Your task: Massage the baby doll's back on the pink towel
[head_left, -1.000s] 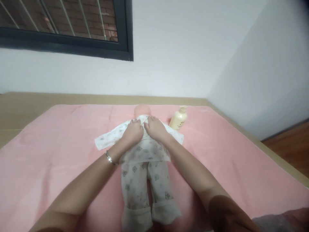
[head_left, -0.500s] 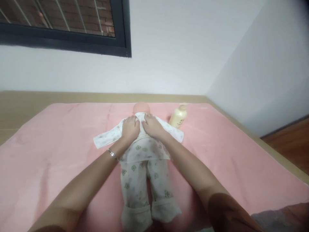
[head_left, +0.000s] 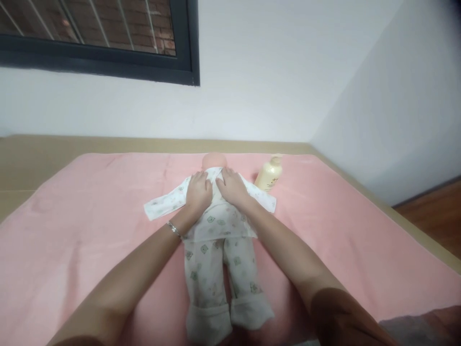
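We rest our left hand (head_left: pixel 200 193) and right hand (head_left: pixel 232 189), fingers loosely extended and unclenched, on the chest of a pink-headed doll (head_left: pixel 219 223) in white, diamond-patterned cloth clothes. It lies on a pink fabric sheet (head_left: pixel 108 216); a pale-yellow pump bottle (head_left: pixel 269 174) stands just beside the sleeve on our right.

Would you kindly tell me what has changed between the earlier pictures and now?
The left hand has flattened, its fingers straighter, and shifted slightly left across the shirt. The right hand also looks a little flatter. Both remain on the shirt. The doll, bottle and pink sheet stayed put; the whole view shifted slightly.
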Motion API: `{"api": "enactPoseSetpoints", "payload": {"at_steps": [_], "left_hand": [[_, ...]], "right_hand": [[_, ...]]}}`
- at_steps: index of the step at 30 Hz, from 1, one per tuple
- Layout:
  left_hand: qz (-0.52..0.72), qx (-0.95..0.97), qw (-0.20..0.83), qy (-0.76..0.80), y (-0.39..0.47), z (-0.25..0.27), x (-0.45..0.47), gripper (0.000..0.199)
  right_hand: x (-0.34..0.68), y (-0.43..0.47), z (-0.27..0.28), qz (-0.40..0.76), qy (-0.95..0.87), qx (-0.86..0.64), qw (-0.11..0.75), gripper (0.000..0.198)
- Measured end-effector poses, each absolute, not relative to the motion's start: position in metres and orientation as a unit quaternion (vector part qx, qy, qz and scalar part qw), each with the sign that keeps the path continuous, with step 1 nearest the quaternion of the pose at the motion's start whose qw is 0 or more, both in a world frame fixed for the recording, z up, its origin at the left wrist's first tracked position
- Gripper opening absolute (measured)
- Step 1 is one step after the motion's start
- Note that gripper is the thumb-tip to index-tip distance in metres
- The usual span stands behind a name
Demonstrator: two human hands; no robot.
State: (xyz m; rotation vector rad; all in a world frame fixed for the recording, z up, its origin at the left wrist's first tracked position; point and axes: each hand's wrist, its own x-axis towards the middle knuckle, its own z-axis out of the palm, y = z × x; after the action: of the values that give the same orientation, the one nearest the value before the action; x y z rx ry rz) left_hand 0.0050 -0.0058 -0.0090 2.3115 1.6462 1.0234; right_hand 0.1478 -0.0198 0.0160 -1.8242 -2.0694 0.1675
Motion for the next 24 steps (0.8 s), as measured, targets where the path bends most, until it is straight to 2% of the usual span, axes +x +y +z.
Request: {"api": "enactPoseSetpoints", "payload": {"at_steps": [14, 24], "left_hand": [[0.315, 0.764, 0.082, 0.558, -0.007, -0.004, 0.004, 0.047], [0.203, 0.803, 0.048, 0.559, -0.034, 0.022, 0.018, 0.046]], "right_hand": [[0.147, -0.019, 0.016, 0.048, -0.738, -0.649, 0.177, 0.060], [0.161, -0.020, 0.031, 0.095, -0.788, -0.595, 0.125, 0.062]]}}
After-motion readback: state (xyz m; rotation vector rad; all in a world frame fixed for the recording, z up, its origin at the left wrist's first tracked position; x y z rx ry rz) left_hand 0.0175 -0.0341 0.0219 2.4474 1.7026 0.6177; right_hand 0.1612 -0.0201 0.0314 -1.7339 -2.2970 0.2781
